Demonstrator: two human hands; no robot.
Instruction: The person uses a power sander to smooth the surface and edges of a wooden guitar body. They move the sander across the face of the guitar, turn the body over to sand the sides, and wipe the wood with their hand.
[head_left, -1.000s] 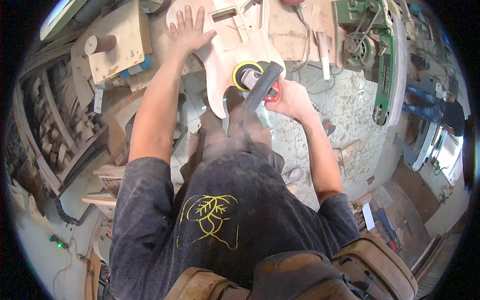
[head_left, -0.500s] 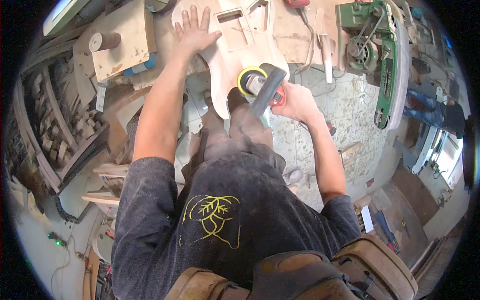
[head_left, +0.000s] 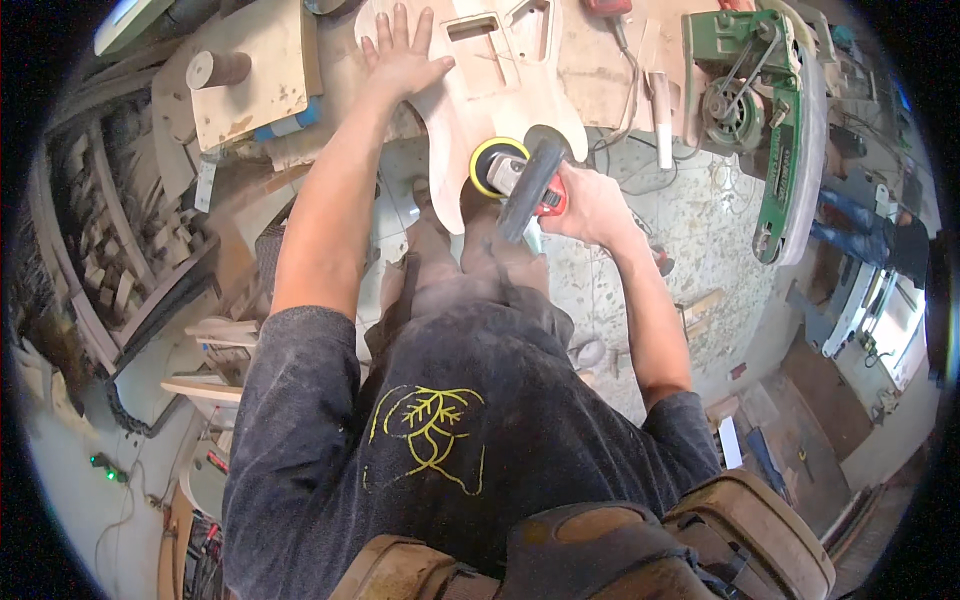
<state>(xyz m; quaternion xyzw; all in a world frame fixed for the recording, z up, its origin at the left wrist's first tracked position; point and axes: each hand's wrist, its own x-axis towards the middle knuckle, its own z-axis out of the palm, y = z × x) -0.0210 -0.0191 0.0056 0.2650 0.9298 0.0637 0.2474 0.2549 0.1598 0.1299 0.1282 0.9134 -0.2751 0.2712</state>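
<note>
A pale wooden electric guitar body (head_left: 455, 110) with routed pockets lies on the workbench and juts past its near edge. My left hand (head_left: 405, 62) presses flat on the upper left part of it, fingers spread. In my right hand (head_left: 592, 205) is a red and grey handheld power sander (head_left: 530, 185) with a yellow-edged round pad (head_left: 482, 167). The pad is tilted up on edge against the body's near edge, between its two horns. Whether it touches the wood I cannot tell. My fingers wrap around the tool's red part and are partly hidden by it.
A green belt sander (head_left: 775, 150) stands on the right of the bench (head_left: 610, 85). A red corded tool (head_left: 607, 8) and a wooden-handled tool (head_left: 661, 115) lie nearer. At left are a board with a wooden spindle (head_left: 217, 69) and a rack of wood offcuts (head_left: 120, 275).
The sander has shifted slightly left along the guitar body's near edge. My left hand stays flat on the wood. The whole view has shifted a little.
</note>
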